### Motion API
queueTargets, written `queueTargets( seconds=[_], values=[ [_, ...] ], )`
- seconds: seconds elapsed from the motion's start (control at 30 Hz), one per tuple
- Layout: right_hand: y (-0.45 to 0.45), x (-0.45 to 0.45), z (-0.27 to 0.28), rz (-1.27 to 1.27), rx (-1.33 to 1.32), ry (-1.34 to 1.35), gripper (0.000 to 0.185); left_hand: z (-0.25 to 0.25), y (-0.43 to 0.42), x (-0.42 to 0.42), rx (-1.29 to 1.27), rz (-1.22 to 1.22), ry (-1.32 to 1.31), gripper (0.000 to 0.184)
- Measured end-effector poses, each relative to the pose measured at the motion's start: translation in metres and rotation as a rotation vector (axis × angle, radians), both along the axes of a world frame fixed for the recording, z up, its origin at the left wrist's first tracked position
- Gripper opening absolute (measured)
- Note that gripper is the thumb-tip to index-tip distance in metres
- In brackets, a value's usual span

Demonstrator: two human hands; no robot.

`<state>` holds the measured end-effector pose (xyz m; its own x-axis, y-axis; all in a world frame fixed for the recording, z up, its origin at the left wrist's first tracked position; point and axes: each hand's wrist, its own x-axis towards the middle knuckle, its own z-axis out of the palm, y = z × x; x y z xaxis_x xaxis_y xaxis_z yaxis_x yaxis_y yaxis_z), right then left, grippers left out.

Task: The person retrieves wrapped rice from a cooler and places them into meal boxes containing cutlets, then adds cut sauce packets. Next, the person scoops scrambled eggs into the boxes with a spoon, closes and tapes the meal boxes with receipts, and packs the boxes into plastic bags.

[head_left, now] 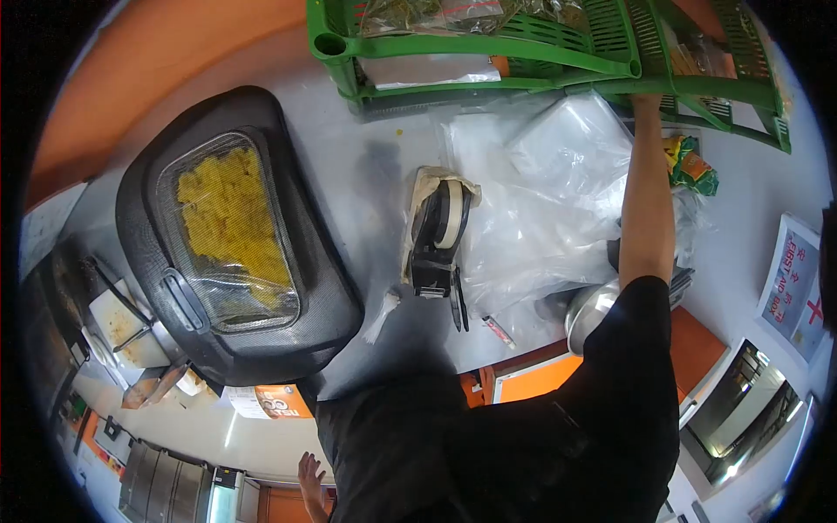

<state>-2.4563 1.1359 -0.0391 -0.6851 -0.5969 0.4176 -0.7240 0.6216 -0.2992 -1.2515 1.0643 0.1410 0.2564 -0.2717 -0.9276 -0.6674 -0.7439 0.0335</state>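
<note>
My right arm stretches up past the plastic bags [567, 148] to the green rack [523, 57], where the hand is hidden behind the rack's edge. Low in the view, my left hand [310, 475] hangs beside my body with its fingers apart and nothing in them. A black tape dispenser [440, 227] with a roll of tape stands at the middle of the grey table [349, 183]. To its left sits a dark mesh cover [318, 261] with a clear window, and yellow food [231, 218] shows through it.
A green and yellow packet [690, 166] lies right of my right arm. A metal bowl [588, 314] is partly hidden by my sleeve. A small marker [499, 332] lies near the table's front edge. A first aid box sign [792, 288] is at the far right.
</note>
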Motion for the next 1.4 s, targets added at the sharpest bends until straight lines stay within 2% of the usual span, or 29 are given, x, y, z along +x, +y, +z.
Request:
queueTargets(
  seconds=[0.1,0.17,0.23,0.27,0.3,0.33,0.37,0.43,0.5,0.53,0.57,0.6,0.63,0.7,0.8,0.83,0.9,1.0,1.07,1.13,1.17,1.2,1.23,1.27,1.3,1.33,1.37,1.4],
  values=[
    [-0.003,0.033,0.033,-0.035,0.097,0.188,0.047,-0.008,0.002,0.001,-0.015,0.114,-0.007,0.056],
    [0.0,0.032,0.034,0.009,-0.345,-0.042,0.043,-0.01,0.005,0.018,-0.068,-0.18,0.126,0.055],
    [0.01,0.039,0.039,-0.079,-0.599,-0.239,0.043,-0.015,0.003,0.031,-0.078,-0.279,0.168,0.054],
    [0.006,0.058,0.042,-0.188,-0.633,-0.321,0.044,-0.018,0.002,0.031,-0.062,-0.229,0.143,0.053],
    [0.004,0.068,0.046,-0.261,-0.507,-0.281,0.045,-0.021,0.0,0.031,-0.046,-0.18,0.117,0.052],
    [0.003,0.077,0.048,-0.331,-0.38,-0.24,0.045,-0.022,-0.002,0.029,-0.066,-0.249,0.148,0.052],
    [0.006,0.076,0.045,-0.363,-0.093,-0.079,0.044,-0.026,-0.003,0.034,-0.089,-0.321,0.18,0.052],
    [0.003,0.067,0.041,-0.327,0.28,0.045,0.042,-0.034,-0.008,0.047,-0.148,-0.375,0.28,0.053],
    [-0.023,0.083,0.046,-0.257,0.419,0.057,0.042,-0.03,-0.017,0.013,-0.164,-0.373,0.23,0.05],
    [-0.036,0.098,0.054,-0.254,0.477,0.099,0.044,-0.041,-0.029,0.028,-0.232,-0.814,0.298,0.048],
    [-0.028,0.082,0.025,-0.32,0.625,0.052,0.044,-0.054,-0.037,0.05,-0.389,-1.232,0.328,0.047],
    [-0.021,0.059,-0.013,-0.384,0.769,0.0,0.048,-0.076,-0.04,0.059,-0.226,-1.356,0.107,0.049],
    [-0.019,0.047,-0.028,-0.391,0.767,0.053,0.046,-0.064,-0.037,0.042,-0.227,-0.863,0.173,0.048],
    [-0.024,0.035,-0.043,-0.399,0.763,0.155,0.043,-0.049,-0.034,0.028,-0.299,-0.971,0.239,0.053],
    [-0.026,0.023,-0.046,-0.422,0.418,0.181,0.048,-0.046,-0.028,0.028,-0.386,-1.127,0.273,0.052],
    [-0.026,0.036,-0.029,-0.454,0.306,0.052,0.043,-0.054,-0.022,0.044,-0.414,-1.192,0.265,0.051],
    [-0.027,0.093,0.043,-0.508,0.078,-0.197,0.033,-0.072,-0.017,0.08,-0.505,-1.363,0.25,0.047],
    [-0.012,0.168,0.102,-0.468,-0.464,-0.637,0.04,-0.059,-0.034,0.05,-0.244,-1.183,0.168,0.047],
    [0.005,0.23,0.119,-0.307,-0.84,-0.722,0.03,-0.03,-0.06,-0.016,-0.096,-1.118,0.118,0.047],
    [0.013,0.305,0.144,-0.373,-0.792,-0.627,0.019,0.008,-0.09,-0.095,0.064,-1.084,0.054,0.047],
    [0.017,0.342,0.158,-0.435,-0.629,-0.745,0.017,0.028,-0.104,-0.136,0.116,-1.089,0.053,0.047],
    [0.011,0.385,0.181,-0.451,-0.608,-0.911,0.018,0.049,-0.117,-0.178,0.163,-1.1,0.06,0.047],
    [0.005,0.426,0.177,-0.171,-0.984,-1.097,0.021,0.068,-0.127,-0.22,0.201,-1.111,0.075,0.048],
    [0.002,0.463,0.183,-0.113,-0.735,-1.119,0.025,0.086,-0.131,-0.256,0.071,-1.049,0.148,0.048],
    [-0.006,0.496,0.206,0.031,-0.785,-1.359,0.025,0.099,-0.132,-0.291,-0.093,-0.948,0.25,0.049],
    [-0.011,0.518,0.22,0.164,-0.595,-1.45,0.026,0.108,-0.127,-0.336,-0.325,-0.732,0.367,0.07],
    [-0.021,0.544,0.224,0.327,-0.574,-1.487,0.027,0.12,-0.118,-0.379,-0.362,-0.6,0.614,0.082],
    [-0.027,0.566,0.227,0.51,-0.55,-1.527,0.029,0.121,-0.104,-0.409,-0.371,-0.472,0.717,0.094]
  ],
)
